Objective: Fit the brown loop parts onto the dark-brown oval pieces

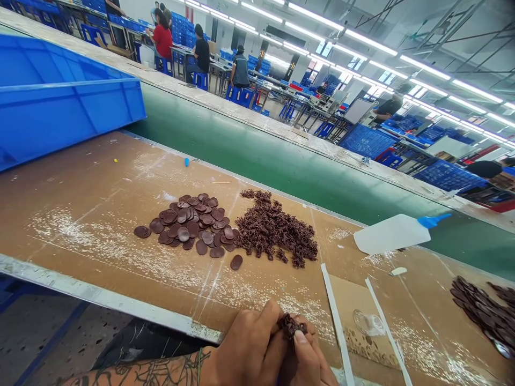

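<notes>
My left hand (247, 343) and my right hand (308, 359) are pressed together at the table's near edge. Between them is a small dark brown curly piece (290, 326), with my right thumb pushing on it. Fingers of both hands close around it, and its underside is mostly hidden. Farther up the table lies a heap of similar curly brown pieces (277, 228). Directly left of that heap is a pile of flat brown oval discs (197, 222), and one loose disc (236, 262) sits in front.
A white squeeze bottle (394, 234) with a blue tip lies on its side at right. White strips (337, 321) flank a stained board (362, 327). More brown discs (478, 305) are at far right. A blue crate (72, 107) stands left; a green conveyor belt (225, 139) runs behind. Several people sit beyond.
</notes>
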Demonstrator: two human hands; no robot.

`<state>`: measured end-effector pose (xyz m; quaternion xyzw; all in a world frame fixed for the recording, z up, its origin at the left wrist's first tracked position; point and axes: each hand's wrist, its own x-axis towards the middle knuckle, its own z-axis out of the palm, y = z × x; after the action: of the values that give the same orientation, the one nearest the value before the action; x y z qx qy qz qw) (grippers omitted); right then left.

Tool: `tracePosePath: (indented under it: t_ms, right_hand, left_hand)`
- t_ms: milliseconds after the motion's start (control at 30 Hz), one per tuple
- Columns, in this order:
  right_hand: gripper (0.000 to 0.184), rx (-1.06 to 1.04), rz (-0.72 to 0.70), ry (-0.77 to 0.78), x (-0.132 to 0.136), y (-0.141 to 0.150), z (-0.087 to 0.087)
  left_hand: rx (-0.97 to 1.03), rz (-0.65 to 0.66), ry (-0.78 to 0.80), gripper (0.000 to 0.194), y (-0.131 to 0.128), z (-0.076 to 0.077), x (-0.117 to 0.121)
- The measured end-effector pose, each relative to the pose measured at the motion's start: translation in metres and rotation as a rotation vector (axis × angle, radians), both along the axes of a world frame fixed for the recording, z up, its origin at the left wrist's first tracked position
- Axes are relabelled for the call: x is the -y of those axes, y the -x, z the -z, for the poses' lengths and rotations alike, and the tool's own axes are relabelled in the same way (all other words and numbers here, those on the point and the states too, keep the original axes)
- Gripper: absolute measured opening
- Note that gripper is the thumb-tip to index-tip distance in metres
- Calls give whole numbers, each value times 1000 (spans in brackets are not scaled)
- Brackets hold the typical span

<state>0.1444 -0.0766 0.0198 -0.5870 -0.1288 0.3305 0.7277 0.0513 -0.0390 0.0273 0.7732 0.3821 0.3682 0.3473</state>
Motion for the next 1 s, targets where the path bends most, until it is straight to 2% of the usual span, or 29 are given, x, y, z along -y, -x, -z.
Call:
tracePosePath:
  t_ms: [200, 400, 567, 667, 767, 1000]
  right_hand:
    - [18, 42, -6, 10, -3, 2, 5]
    - [20, -15, -15, -6, -3, 0, 7]
    - [17, 57, -85, 7, 0, -5, 8]
    - [18, 57, -90, 9, 1, -5, 7]
    - [18, 53, -69, -6, -1, -4, 7]
    - [16, 47, -40, 11, -4, 0, 4]
  left_hand:
    - [77, 73, 70, 13, 4, -2, -4]
    - [67, 2, 89, 11, 5, 0, 1]
    - [75, -8, 27, 12, 2, 7, 1]
    - [151, -22, -58, 11, -2, 15, -1]
    - [145, -37, -71, 10, -5, 20, -2]
    - [99, -47, -77, 8, -2, 11, -1]
